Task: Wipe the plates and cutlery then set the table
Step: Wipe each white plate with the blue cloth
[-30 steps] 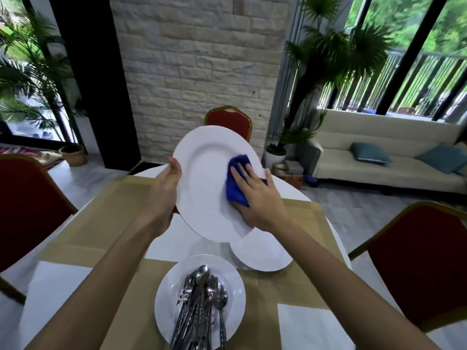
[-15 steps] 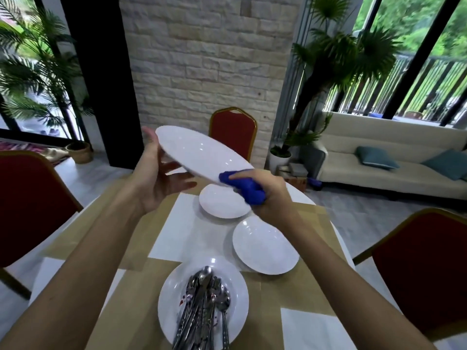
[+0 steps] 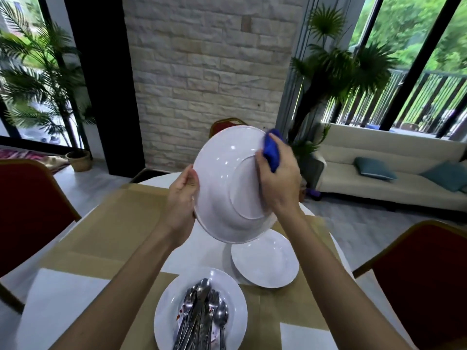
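Note:
A large white plate (image 3: pixel 225 183) is held up over the table with its underside and foot ring facing me. My left hand (image 3: pixel 183 198) grips its left rim. My right hand (image 3: pixel 279 183) presses a blue cloth (image 3: pixel 272 150) against the plate's upper right edge. Below, a white plate (image 3: pixel 265 261) lies on the table. Nearer to me, another white plate (image 3: pixel 164 314) holds a pile of several spoons and forks (image 3: pixel 202 317). A third small plate seen earlier is hidden behind the raised plate.
The table (image 3: pixel 106 231) has a tan cloth with white napkins (image 3: pixel 63 299) at its corners. Red chairs stand at the left (image 3: pixel 27 210), right (image 3: pixel 424 279) and far side (image 3: pixel 222 123). A sofa (image 3: pixel 379 173) and potted palms stand beyond.
The plate has been flipped from face up to underside toward me. My right hand with the cloth moved from the plate's lower edge to its upper right edge.

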A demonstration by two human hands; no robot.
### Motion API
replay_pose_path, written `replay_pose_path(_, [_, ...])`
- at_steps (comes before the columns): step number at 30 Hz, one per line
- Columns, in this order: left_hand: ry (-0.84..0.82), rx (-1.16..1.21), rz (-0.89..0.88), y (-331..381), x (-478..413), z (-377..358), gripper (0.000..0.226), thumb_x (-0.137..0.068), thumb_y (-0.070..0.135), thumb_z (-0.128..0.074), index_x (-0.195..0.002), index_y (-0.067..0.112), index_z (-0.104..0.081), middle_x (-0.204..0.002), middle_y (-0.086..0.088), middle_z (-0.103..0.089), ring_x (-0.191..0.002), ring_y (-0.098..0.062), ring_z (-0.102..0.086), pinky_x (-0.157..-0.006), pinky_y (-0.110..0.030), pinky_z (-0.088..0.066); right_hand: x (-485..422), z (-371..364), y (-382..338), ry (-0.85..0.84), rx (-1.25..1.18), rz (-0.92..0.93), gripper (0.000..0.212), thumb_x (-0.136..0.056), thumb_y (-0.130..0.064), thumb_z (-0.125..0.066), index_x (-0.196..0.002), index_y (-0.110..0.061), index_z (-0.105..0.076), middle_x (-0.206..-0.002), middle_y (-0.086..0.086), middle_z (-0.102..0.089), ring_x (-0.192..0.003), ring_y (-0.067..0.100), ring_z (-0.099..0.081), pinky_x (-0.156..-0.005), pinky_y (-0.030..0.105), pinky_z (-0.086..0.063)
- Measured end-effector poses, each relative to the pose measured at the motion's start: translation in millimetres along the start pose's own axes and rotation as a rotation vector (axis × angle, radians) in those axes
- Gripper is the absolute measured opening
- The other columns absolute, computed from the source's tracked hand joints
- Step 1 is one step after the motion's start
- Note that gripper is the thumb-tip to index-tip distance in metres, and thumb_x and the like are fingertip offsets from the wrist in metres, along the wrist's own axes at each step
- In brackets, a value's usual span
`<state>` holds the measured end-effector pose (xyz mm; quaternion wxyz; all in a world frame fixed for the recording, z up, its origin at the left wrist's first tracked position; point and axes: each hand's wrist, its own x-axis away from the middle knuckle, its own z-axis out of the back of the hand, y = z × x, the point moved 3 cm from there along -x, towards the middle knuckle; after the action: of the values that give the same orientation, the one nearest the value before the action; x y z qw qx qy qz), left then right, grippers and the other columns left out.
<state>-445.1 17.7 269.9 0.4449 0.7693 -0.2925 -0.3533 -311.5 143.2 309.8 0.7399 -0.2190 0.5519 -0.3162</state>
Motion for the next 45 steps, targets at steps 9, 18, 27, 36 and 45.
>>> replay_pose_path(9, [-0.026, -0.061, 0.048, -4, 10, 4, 0.029, -0.1, 0.028, -0.035, -0.115, 0.024, -0.059, -0.1, 0.014, -0.072, -0.089, -0.003, -0.066, -0.07, -0.017, -0.053, 1, -13, -1, -0.228, -0.105, 0.202, 0.049, -0.088, -0.047, -0.045, -0.126, -0.023, -0.062, -0.129, 0.001, -0.062, -0.123, 0.015, -0.052, -0.107, 0.036, -0.039])
replay_pose_path(18, [-0.02, -0.144, 0.034, -1, 11, -1, 0.026, -0.102, 0.026, -0.037, -0.107, 0.026, -0.063, -0.103, 0.01, -0.071, -0.097, -0.014, -0.063, -0.079, -0.03, -0.049, 5, -9, -2, -0.34, 0.061, 0.477, 0.049, -0.09, -0.043, -0.05, -0.133, -0.021, -0.056, -0.135, 0.004, -0.057, -0.127, 0.017, -0.048, -0.104, 0.027, -0.035])
replay_pose_path(27, [0.051, 0.076, 0.063, 11, 0, -1, 0.03, -0.102, 0.011, -0.036, -0.125, 0.021, -0.052, -0.104, 0.004, -0.07, -0.089, -0.01, -0.068, -0.078, -0.028, -0.057, 114, -18, 64, -0.283, -0.086, 0.115, 0.06, -0.095, -0.058, -0.038, -0.149, -0.04, -0.022, -0.155, -0.011, -0.029, -0.124, 0.026, -0.051, -0.092, 0.033, -0.049])
replay_pose_path(36, [-0.111, -0.003, 0.121, -4, 13, -7, 0.035, -0.103, 0.026, -0.031, -0.134, 0.027, -0.048, -0.118, 0.006, -0.067, -0.105, -0.013, -0.065, -0.086, -0.031, -0.054, 48, -25, -5, -0.234, 0.132, 0.438, 0.05, -0.09, -0.036, -0.044, -0.137, -0.019, -0.052, -0.145, 0.002, -0.048, -0.139, 0.024, -0.035, -0.108, 0.043, -0.036])
replay_pose_path(45, [0.094, 0.234, 0.036, 19, -5, 28, 0.03, -0.103, 0.02, -0.032, -0.12, 0.025, -0.056, -0.106, 0.008, -0.07, -0.099, -0.012, -0.064, -0.083, -0.031, -0.055, 97, -27, 55, -0.271, 0.312, 0.727, 0.057, -0.091, -0.032, -0.053, -0.146, -0.024, -0.036, -0.153, 0.004, -0.032, -0.143, 0.025, -0.028, -0.112, 0.05, -0.027])
